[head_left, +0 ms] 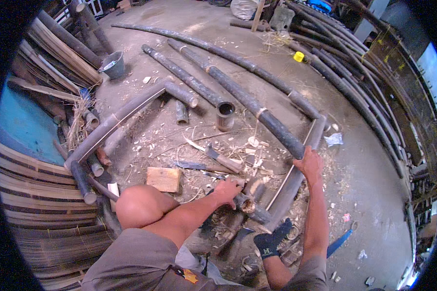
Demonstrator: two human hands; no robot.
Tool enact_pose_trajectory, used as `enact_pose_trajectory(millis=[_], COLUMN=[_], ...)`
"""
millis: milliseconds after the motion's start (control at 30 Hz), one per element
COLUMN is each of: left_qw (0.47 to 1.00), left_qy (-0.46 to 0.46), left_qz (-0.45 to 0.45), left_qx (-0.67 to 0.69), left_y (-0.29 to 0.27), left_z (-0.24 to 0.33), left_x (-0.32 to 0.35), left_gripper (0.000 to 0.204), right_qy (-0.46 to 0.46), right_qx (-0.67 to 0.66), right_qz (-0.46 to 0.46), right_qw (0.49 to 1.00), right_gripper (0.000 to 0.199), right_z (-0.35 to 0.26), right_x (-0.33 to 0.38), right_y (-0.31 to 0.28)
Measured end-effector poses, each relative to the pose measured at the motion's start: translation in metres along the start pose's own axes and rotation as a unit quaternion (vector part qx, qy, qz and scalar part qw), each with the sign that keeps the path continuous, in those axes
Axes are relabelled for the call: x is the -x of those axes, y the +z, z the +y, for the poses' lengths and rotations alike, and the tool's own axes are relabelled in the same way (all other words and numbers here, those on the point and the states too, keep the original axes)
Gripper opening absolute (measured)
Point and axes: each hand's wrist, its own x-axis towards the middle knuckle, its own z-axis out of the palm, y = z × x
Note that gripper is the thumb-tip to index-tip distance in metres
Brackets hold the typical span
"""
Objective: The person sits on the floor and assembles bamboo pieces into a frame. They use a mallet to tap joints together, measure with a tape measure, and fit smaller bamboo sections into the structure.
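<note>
I sit on the concrete floor with my bare knee [141, 203] raised. My left hand [227, 189] is closed on the cut end of a short dark bamboo piece [246, 204] lying in front of me. My right hand [310, 162] grips a long dark split bamboo pole [289, 186] that runs from my foot up toward the far right. My foot in a dark sock [272, 240] presses on the near end of that pole. Wood chips and shavings lie all around both hands.
Several long dark bamboo poles [247, 102] cross the floor ahead. A short upright bamboo tube [225, 115], a hatchet-like blade [221, 159], a wooden block [164, 178], a grey bucket [114, 64] and a blue-handled tool [340, 241] lie about. Stacked bamboo slats [39, 194] line the left.
</note>
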Motion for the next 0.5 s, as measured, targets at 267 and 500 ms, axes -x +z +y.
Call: enact_pose_trajectory(millis=[267,500], left_qw=[0.962,0.154], left_qy=[-0.032,0.059], left_qz=[0.116,0.274], left_qx=[0.247,0.947], left_y=[0.018,-0.054], left_z=[-0.016,-0.081], left_x=[-0.021,0.009], left_gripper=[0.082,0.079], right_qy=[-0.066,-0.034], right_qx=[0.068,-0.002], right_qz=[0.008,-0.024], right_qw=[0.996,0.999], right_gripper=[0.067,0.063], right_z=[-0.069,-0.128], right_x=[0.175,0.313], right_y=[-0.156,-0.128])
